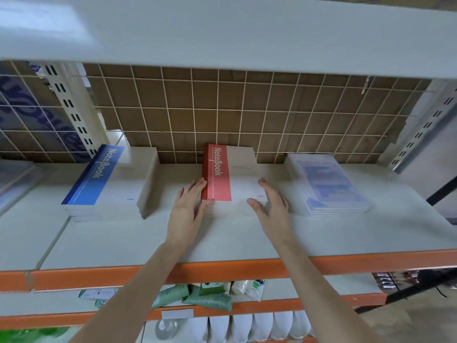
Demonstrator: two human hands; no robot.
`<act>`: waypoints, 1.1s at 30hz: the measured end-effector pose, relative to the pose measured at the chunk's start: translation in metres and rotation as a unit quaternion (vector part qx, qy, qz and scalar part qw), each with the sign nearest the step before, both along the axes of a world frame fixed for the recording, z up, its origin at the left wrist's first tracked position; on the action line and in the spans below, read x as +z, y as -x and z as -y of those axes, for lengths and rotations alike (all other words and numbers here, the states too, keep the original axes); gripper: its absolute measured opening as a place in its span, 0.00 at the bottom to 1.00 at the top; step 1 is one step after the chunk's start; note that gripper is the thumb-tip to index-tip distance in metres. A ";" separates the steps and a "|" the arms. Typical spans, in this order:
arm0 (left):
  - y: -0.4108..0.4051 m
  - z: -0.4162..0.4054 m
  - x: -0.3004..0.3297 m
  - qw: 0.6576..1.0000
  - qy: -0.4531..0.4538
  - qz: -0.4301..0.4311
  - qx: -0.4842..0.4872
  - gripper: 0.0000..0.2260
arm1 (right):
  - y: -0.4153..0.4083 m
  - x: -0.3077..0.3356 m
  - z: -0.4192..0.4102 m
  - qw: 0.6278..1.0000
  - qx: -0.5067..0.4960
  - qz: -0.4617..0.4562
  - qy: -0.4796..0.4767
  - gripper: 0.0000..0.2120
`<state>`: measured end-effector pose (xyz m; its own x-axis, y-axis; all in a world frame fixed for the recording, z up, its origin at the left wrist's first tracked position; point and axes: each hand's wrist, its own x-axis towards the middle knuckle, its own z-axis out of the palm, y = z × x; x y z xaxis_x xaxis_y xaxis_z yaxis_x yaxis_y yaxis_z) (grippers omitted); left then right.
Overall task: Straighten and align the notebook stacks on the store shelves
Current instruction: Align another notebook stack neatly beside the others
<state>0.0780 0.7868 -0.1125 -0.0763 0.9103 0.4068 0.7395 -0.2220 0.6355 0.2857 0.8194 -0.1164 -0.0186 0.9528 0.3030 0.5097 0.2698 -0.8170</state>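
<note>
left hand point(189, 206) flat and open, fingers straight along the left edge of the red notebook stack point(228, 178), thumb at its near corner. right hand point(270, 203) open too, fingers straight, resting on the stack's right side, gripping nothing. the stack sits mid-shelf point(222, 236), back near the wire grid point(222, 107). at 9 o'clock from it, the blue notebook stack point(108, 179); at 3 o'clock, a pale wrapped stack point(326, 184), its print too blurred to read. lower shelves show green tubes point(197, 297), partly hidden by the forearms.
</note>
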 end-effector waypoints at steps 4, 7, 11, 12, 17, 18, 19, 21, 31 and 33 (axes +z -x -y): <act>-0.002 0.003 0.004 0.999 0.012 -0.038 0.016 0.22 | 0.001 0.008 0.004 0.999 -0.002 0.044 -0.012 0.29; 0.001 0.010 0.009 0.993 0.028 -0.110 0.042 0.30 | 0.000 0.020 0.009 0.994 0.012 0.092 -0.057 0.37; 0.019 0.030 0.023 0.972 0.013 -0.210 0.100 0.33 | 0.022 0.040 0.015 0.978 0.034 0.162 -0.129 0.35; 0.025 0.038 0.027 0.964 0.013 -0.241 0.114 0.32 | 0.035 0.044 0.016 0.970 0.051 0.195 -0.139 0.34; 0.078 0.100 0.034 0.920 0.061 -0.313 0.228 0.30 | 0.124 0.048 0.040 0.920 0.152 0.337 -0.134 0.33; 0.093 0.118 0.033 0.911 0.076 -0.319 0.251 0.31 | 0.144 0.048 0.050 0.910 0.178 0.348 -0.142 0.33; 0.109 0.135 0.032 0.902 0.090 -0.323 0.273 0.31 | 0.164 0.048 0.061 0.899 0.209 0.356 -0.146 0.34; 0.145 0.173 0.030 0.882 0.124 -0.324 0.319 0.30 | 0.205 0.048 0.086 0.873 0.275 0.373 -0.151 0.34; 0.326 0.314 0.029 0.832 0.154 -0.278 0.454 0.31 | 0.387 0.051 0.192 0.824 0.400 0.367 -0.162 0.34; 0.366 0.334 0.031 0.834 0.148 -0.270 0.459 0.31 | 0.431 0.050 0.210 0.823 0.400 0.370 -0.159 0.34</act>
<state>-0.2877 0.4532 -0.0816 -0.6741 0.6364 0.3749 0.7077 0.7018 0.0814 -0.1451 0.6091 -0.0664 -0.8931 0.4210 0.1583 0.3918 0.9011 -0.1860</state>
